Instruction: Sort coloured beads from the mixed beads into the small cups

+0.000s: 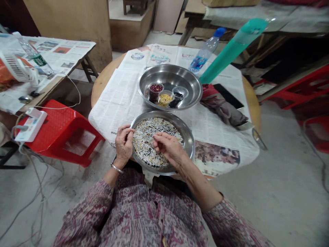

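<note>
A shallow metal basin (189, 139) at the table's near edge holds mixed grains (146, 137), mostly white with yellow, dark red and black ones among them. My left hand (124, 145) is closed on the basin's left rim, fingers curled. Over the grains, my right hand (168, 147) is closed, thumb and fingertips pinched together; whatever they hold is too small to make out. Behind stands a deeper metal basin (185, 77) with three clear plastic cups: one of dark red beans (155, 88), one of yellow grains (165, 99), one of black beans (178, 96).
Newspaper (115, 89) covers the round table. To the right lie a plastic bottle (205, 51), a green tube (231, 51), a folded cloth bag (222, 106) and a black phone (228, 96). A red stool (64, 130) with a power strip (31, 125) stands left.
</note>
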Demonstrator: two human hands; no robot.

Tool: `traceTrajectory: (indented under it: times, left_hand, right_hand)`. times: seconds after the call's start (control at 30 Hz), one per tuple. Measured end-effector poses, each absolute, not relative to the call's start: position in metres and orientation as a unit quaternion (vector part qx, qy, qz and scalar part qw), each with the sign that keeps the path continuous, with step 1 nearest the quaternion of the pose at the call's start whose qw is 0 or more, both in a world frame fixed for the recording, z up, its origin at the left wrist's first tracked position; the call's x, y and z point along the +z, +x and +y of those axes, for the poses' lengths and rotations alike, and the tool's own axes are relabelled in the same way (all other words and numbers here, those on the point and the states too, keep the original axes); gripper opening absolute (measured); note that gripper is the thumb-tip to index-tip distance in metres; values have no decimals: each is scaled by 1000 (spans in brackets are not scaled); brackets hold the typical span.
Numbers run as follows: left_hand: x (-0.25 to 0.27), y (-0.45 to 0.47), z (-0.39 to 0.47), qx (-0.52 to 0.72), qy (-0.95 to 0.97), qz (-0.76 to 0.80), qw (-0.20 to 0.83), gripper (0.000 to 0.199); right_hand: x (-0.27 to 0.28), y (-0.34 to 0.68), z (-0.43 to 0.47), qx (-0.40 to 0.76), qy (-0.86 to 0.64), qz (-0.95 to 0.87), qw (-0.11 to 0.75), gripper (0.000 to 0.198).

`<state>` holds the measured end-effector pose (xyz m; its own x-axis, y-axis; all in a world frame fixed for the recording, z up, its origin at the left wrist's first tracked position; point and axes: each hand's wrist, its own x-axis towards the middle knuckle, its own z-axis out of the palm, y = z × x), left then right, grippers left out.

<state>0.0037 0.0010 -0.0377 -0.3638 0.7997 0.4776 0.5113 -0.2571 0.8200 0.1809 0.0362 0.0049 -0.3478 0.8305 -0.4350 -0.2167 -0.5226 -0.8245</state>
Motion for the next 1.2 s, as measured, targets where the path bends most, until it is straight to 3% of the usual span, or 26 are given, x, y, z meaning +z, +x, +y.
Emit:
traceTrajectory:
  times: [0.5, 0.73, 0.97, 1.2]
  left_hand:
    - [-34, 1, -8, 560, 551, 605, 129, 17]
    - [-7, 5, -36, 537, 599, 594, 7, 9]
    - [27, 29, -37, 500, 663, 540, 137, 21]
    - [24, 34, -17, 483, 679, 524, 175, 9]
  right_hand:
    - [8, 183, 30, 682, -458, -415, 390, 29]
    - [9, 183, 26, 660, -440, -454, 405, 30]
    - [16, 183, 20, 619, -430, -540, 375, 33]
    - [24, 183, 18, 563, -425, -596, 384, 30]
